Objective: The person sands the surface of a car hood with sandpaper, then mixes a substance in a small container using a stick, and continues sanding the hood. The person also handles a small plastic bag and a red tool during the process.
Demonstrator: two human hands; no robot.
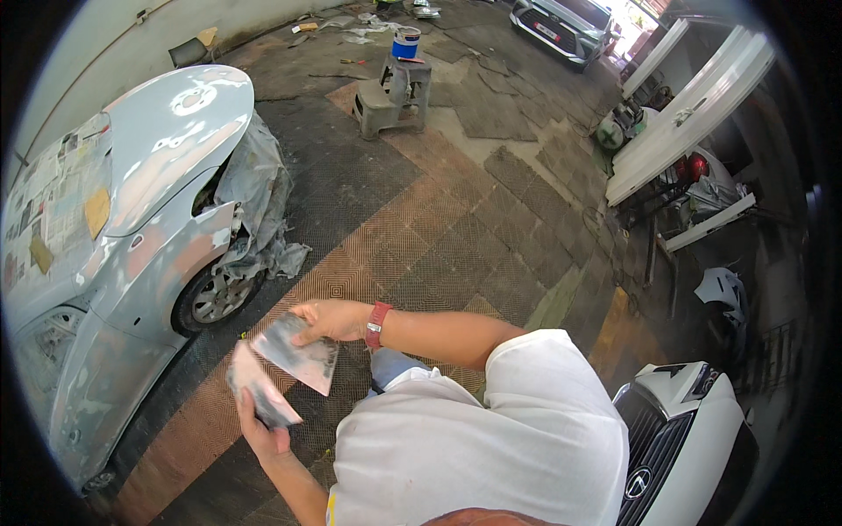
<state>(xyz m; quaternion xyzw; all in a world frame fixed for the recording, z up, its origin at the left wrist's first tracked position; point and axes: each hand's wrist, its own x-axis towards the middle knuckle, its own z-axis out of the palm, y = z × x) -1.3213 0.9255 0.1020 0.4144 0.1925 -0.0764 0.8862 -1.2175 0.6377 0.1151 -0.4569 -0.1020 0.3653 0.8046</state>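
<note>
My left hand (263, 436) grips a flat, roughly rectangular plate (253, 375), pink with grey and black smears. Held in my right hand (331, 320) is a second flat plate (307, 361), smeared dark grey over pink. The two plates are close together, their near edges almost meeting; whether they touch I cannot tell. What they are made of does not show plainly. A red-strapped watch (377, 324) is on my right wrist. To the left stands a pale blue car (140, 289) with pink and white patches on its hood and fender.
Newspaper (66, 188) covers the car's windshield, and crumpled plastic sheeting (254, 171) hangs at its front. Ahead, a grey step stool (382, 110) bears a blue can (405, 44). Loose mats (500, 114) cover the floor. A white car front (680, 438) lies at the right; a silver car (561, 31) is farther off.
</note>
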